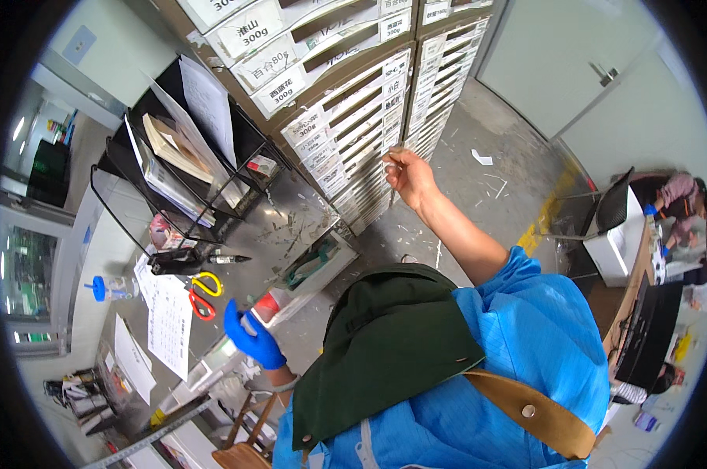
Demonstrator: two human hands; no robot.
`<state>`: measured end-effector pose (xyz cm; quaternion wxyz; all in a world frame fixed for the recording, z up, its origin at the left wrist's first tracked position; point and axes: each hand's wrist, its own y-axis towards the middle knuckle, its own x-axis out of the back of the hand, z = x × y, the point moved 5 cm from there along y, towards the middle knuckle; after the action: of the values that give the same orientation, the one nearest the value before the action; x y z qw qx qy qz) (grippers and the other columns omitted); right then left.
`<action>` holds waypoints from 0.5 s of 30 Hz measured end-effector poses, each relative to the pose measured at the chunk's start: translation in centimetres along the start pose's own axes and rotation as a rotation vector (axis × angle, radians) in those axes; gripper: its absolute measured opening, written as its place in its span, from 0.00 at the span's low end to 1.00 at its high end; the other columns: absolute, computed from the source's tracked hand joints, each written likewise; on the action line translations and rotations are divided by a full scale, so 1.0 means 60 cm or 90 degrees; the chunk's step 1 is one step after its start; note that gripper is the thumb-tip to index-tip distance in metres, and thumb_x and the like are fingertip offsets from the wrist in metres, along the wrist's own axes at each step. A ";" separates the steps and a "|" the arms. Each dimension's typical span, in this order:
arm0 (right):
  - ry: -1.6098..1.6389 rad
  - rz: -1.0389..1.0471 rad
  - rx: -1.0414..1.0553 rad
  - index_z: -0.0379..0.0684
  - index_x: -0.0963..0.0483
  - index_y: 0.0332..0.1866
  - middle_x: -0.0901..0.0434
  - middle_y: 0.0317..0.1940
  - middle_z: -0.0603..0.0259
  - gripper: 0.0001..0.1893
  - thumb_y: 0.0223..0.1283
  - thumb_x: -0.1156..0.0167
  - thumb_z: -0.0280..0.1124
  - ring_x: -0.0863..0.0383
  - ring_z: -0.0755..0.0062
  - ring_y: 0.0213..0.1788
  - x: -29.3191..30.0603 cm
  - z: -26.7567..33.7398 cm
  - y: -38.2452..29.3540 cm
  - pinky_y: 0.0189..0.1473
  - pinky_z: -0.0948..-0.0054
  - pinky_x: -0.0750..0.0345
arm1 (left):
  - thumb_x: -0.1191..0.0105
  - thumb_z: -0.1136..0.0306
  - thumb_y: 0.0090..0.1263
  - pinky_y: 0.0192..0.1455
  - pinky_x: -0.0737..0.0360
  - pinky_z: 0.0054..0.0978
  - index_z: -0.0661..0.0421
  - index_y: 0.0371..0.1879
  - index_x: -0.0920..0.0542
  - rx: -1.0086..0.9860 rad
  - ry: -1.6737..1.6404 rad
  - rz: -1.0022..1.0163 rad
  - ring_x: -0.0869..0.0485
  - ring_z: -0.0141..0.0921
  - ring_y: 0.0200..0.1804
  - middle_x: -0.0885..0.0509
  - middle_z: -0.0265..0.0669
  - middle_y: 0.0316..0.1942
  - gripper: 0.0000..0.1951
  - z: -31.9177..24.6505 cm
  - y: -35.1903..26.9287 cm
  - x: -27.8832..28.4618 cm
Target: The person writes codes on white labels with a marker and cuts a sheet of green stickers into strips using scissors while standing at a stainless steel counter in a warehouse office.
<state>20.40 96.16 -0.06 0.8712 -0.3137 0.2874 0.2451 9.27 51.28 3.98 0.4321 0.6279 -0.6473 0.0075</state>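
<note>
My left hand point(253, 339), in a blue glove, is raised beside the front edge of a grey desk point(277, 225). A pale patch shows between its thumb and fingers; I cannot tell whether it is a held thing or the background. My bare right hand point(411, 176) reaches forward with bent fingers, in front of a tall rack of shallow white slots point(353, 129) bearing printed labels. Whether its fingertips touch the rack or pinch something is unclear. Scissors point(204, 296) with yellow and red handles lie on the desk, beside a printed sheet point(170, 328).
A black file organizer point(172, 140) holds papers and a book. Near it are a black marker point(230, 259) and a blue-lidded cup point(112, 289). An open drawer point(321, 267) juts from the desk. A wooden chair point(242, 454) stands below; a person point(678, 202) works far right.
</note>
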 end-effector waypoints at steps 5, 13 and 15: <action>0.041 -0.038 -0.198 0.35 0.30 0.42 0.24 0.35 0.55 0.07 0.64 0.53 0.26 0.28 0.74 0.24 0.080 -0.062 0.060 0.22 0.76 0.30 | 0.46 0.75 0.66 0.57 0.29 0.38 0.55 0.55 0.22 -0.164 0.140 0.267 0.23 0.44 0.51 0.19 0.44 0.52 0.18 -0.116 -0.031 -0.094; 0.079 0.002 -0.231 0.38 0.30 0.34 0.25 0.32 0.59 0.04 0.60 0.48 0.27 0.19 0.62 0.35 0.008 -0.092 0.174 0.31 0.72 0.22 | 0.49 0.70 0.66 0.50 0.26 0.40 0.56 0.49 0.21 -0.238 0.063 0.498 0.20 0.44 0.47 0.17 0.43 0.45 0.13 -0.172 -0.102 -0.191; 0.122 0.025 -0.225 0.41 0.33 0.29 0.28 0.27 0.62 0.05 0.60 0.48 0.25 0.24 0.65 0.29 0.004 -0.094 0.180 0.29 0.72 0.25 | 0.47 0.68 0.66 0.50 0.26 0.42 0.54 0.49 0.22 -0.250 0.042 0.538 0.20 0.43 0.46 0.17 0.42 0.45 0.14 -0.174 -0.117 -0.213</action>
<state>12.05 99.74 -8.19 0.7666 -0.4777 0.3273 0.2774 18.67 65.87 -0.48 0.5222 0.2150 -0.8214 0.0796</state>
